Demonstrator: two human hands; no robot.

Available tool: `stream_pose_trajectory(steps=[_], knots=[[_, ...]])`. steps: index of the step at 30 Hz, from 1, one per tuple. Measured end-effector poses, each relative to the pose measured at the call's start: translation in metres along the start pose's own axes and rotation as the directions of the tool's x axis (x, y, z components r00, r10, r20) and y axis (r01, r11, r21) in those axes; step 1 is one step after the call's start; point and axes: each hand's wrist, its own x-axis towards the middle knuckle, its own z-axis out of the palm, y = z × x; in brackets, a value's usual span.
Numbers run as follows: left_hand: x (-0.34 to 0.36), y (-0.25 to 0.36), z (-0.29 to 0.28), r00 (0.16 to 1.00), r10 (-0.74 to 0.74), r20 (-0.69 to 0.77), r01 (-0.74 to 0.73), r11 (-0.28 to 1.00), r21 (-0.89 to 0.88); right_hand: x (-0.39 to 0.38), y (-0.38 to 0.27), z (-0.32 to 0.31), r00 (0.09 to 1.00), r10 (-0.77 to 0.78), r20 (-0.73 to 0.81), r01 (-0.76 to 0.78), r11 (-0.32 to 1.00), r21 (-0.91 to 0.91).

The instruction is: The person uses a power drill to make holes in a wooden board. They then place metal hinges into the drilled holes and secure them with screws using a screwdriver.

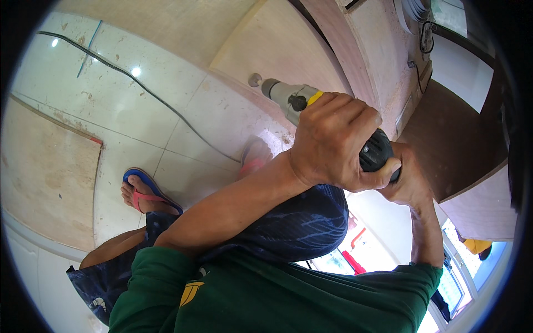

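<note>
Left hand (333, 139) wraps firmly over the grey-and-black power tool (290, 101); right hand (410, 175) clasps its rear. Rigid and probably fairly heavy, it suits this two-handed hold, clear of the round tip (255, 80) by the pale wood panel (264, 47).

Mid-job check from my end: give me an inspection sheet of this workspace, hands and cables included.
Surface: white tiled floor, soiled.
Job's things: grey-and-black power drill, its tip directed at a pale plywood panel; contact unclear.
Clutter: thin blue-green strip on the floor; flat wooden board at left.
Hands: left hand wraps the drill; right hand is at its black rear, fingers partly hidden.
Cables: long black cable across the floor.
Surroundings: dark brown panel at right.
</note>
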Motion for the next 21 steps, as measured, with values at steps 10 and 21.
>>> stream_pose_trajectory(steps=[10,21], knots=[[-0.003,0.004,-0.015,0.996,-0.009,0.087,0.01,1.0,-0.012,-0.003,-0.005,0.008,0.999,-0.03,-0.017,0.03,0.999,-0.044],[-0.003,0.006,-0.028,1.0,0.011,0.029,-0.01,0.999,-0.035,-0.005,-0.02,0.011,0.999,-0.03,-0.025,0.028,0.997,-0.077]])
